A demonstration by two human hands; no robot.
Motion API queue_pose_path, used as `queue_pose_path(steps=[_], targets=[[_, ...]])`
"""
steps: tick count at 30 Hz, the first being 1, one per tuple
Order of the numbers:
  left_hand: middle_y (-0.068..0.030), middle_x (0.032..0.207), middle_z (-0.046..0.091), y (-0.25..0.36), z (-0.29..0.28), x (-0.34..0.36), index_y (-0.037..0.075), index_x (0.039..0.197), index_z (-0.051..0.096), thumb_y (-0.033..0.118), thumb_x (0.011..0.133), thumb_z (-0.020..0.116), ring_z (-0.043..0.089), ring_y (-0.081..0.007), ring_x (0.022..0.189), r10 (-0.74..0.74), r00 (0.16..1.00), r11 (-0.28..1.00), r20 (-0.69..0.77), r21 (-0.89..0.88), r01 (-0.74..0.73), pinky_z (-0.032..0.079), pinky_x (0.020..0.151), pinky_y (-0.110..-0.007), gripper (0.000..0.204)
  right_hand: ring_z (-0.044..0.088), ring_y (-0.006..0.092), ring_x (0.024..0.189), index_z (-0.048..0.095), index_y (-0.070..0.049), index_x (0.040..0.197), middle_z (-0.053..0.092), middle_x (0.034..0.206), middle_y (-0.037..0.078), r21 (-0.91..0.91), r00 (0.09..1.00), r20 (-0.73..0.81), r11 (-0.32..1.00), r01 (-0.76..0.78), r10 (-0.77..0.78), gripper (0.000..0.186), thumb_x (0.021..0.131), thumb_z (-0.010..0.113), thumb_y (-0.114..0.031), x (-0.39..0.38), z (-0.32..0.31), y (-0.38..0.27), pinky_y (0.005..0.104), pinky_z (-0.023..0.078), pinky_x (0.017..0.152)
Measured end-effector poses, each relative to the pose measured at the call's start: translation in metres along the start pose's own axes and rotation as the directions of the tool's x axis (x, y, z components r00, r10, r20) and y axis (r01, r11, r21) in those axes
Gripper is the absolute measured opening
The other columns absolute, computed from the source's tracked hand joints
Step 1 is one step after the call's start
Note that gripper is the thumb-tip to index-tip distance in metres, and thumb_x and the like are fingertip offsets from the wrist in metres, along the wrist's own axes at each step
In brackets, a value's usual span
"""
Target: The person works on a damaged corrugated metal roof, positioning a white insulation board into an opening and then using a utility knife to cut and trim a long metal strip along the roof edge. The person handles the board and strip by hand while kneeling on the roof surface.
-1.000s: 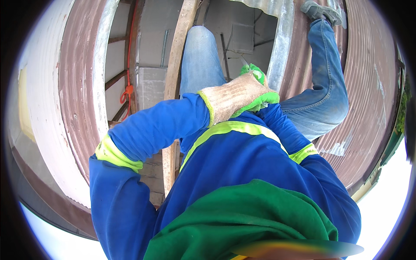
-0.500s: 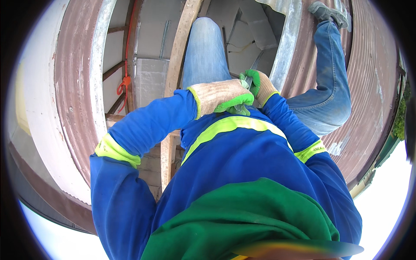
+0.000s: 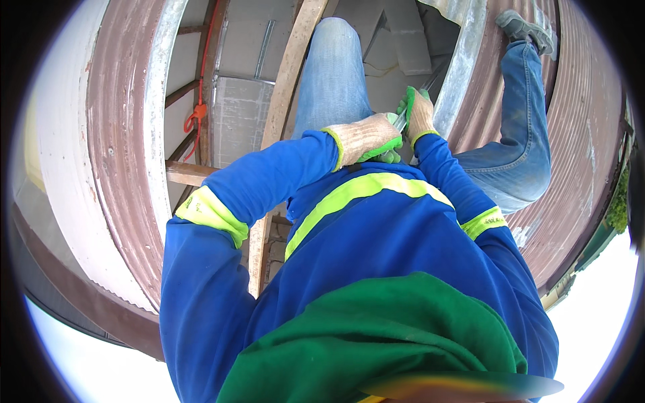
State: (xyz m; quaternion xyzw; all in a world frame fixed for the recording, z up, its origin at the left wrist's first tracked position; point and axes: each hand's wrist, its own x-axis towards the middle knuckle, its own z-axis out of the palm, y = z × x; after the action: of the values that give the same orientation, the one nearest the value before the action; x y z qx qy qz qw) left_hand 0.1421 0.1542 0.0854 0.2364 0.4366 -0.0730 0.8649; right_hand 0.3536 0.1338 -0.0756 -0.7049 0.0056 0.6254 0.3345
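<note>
My left hand (image 3: 366,140), in a beige glove with a green palm, is closed in front of my waist. A thin grey strip (image 3: 400,123), metal or plastic, comes out of its grip. Just ahead and to the right, my right hand (image 3: 420,113), gloved alike, has its fingers closed around the same strip. Beyond that hand the strip runs on as a narrow line toward the far right, over the roof opening. Its end inside my left hand is hidden.
Below me the roof opening (image 3: 383,64) shows grey panels. A wooden beam (image 3: 285,84) crosses it beside my bent left knee. An orange cord (image 3: 199,111) hangs at the left. Corrugated brown sheets (image 3: 584,141) lie on both sides; my right leg (image 3: 523,127) rests on the right one.
My right hand has moved forward, away from the left, so more of the strip shows between them. The strip now slants farther right. The whole view has shifted slightly.
</note>
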Motion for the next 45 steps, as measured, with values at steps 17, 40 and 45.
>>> queue_pose_path(steps=[17,40,45], targets=[[-0.0105,0.093,0.069,0.028,-0.089,0.208,0.003,0.107,0.065,0.010,0.098,0.060,0.072,-0.0204,0.077,0.584,0.795,0.812,-0.167,0.099,-0.576,0.058,0.052,-0.027,0.012,0.069,0.0372,0.104,0.067,-0.007,0.124,0.072,0.110,0.018,-0.462,0.395,0.886,-0.402,0.790,-0.243,0.038,0.087,0.068,-0.013,0.141,0.041,-0.110,0.0420,0.056,0.088],[-0.0140,0.103,0.062,0.027,0.074,0.075,0.006,0.136,0.040,0.011,0.102,0.055,0.070,-0.0270,0.076,0.118,0.830,0.880,-0.546,-0.329,-0.342,0.062,0.059,-0.040,0.037,0.062,0.0108,0.076,0.060,-0.003,0.144,0.070,0.088,0.004,-0.727,0.942,0.335,0.639,0.251,0.012,0.058,0.088,0.071,-0.018,-0.024,0.053,-0.091,0.0279,0.051,0.070],[-0.0154,0.108,0.064,0.025,0.065,0.066,0.006,0.142,0.034,0.013,0.101,0.058,0.070,-0.0284,0.090,0.168,0.905,0.899,-0.390,-0.316,-0.303,0.060,0.076,-0.042,0.048,0.063,0.0120,0.076,0.057,-0.004,0.148,0.070,0.089,0.005,-0.826,0.963,0.246,0.497,0.266,-0.107,0.065,0.087,0.072,-0.022,-0.048,0.065,-0.107,0.0288,0.052,0.070]])
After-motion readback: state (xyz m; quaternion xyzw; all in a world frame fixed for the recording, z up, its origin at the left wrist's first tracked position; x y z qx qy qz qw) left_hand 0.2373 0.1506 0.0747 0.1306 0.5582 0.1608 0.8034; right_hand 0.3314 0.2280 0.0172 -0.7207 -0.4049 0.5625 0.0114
